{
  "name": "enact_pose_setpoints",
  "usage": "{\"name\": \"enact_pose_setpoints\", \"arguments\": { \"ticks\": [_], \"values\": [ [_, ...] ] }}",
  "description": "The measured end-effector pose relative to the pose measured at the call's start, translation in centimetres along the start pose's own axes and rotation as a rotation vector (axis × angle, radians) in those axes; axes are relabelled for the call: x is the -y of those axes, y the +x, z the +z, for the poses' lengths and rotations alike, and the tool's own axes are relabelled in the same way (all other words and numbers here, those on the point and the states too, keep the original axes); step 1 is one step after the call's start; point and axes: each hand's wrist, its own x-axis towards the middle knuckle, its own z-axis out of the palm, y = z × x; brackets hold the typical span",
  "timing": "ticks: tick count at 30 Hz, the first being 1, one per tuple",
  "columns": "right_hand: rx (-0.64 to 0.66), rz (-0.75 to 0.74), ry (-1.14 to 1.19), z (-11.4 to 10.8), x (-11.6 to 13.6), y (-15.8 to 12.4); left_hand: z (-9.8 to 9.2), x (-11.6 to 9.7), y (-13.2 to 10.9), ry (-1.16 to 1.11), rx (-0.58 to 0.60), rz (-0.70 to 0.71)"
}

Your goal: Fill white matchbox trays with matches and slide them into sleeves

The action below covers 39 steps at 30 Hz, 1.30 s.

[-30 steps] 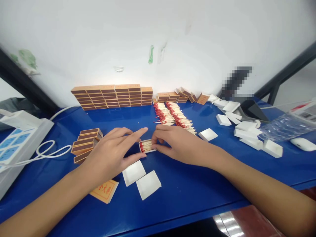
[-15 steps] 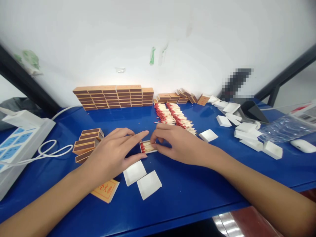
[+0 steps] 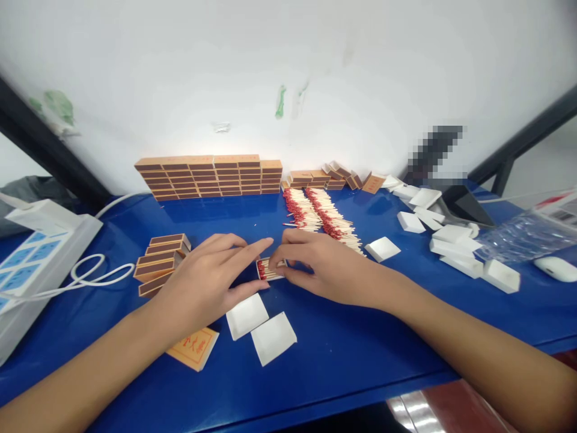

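A small white matchbox tray (image 3: 258, 272) filled with red-tipped matches (image 3: 265, 269) lies on the blue table between my hands. My left hand (image 3: 211, 270) is open at its left side, index finger stretched above it and thumb below. Over the tray's right part, the fingers of my right hand (image 3: 311, 258) are curled, fingertips close together on the matches; part of the tray is hidden beneath. Two empty white trays (image 3: 274, 338) lie just in front. A flat orange matchbox sleeve (image 3: 196, 347) is partly under my left forearm.
Stacked matchboxes (image 3: 207, 177) stand along the wall, with loose match rows (image 3: 331, 213) before them. More matchboxes (image 3: 160, 261) sit left of my left hand. White trays (image 3: 451, 234) are scattered at right beside clear plastic packaging (image 3: 518, 234). A power strip (image 3: 40, 258) with white cable lies at left.
My right fingertips have shifted slightly left over the matches, covering more of the tray's middle. My left hand stays in place. The view has shifted very slightly.
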Motion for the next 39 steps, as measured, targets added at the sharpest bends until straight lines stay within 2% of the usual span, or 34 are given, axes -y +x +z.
{"name": "enact_pose_setpoints", "arguments": {
  "ticks": [8, 19, 28, 39],
  "values": [
    [-0.040, 0.036, -0.034, 0.37, -0.01, 0.21, 0.04, -0.06, 0.04, 0.007, -0.007, 0.011],
    [-0.020, 0.097, -0.065, 0.05, 0.24, 0.08, 0.09, -0.01, 0.05, -0.003, 0.008, 0.007],
    [-0.112, 0.134, -0.078, 0.85, 0.07, 0.24, 0.06, -0.03, 0.05, 0.001, 0.016, 0.002],
    [-0.114, 0.159, -0.094, 0.60, -0.40, 0.15, 0.04, 0.11, 0.06, -0.005, 0.023, -0.018]
  ]
}}
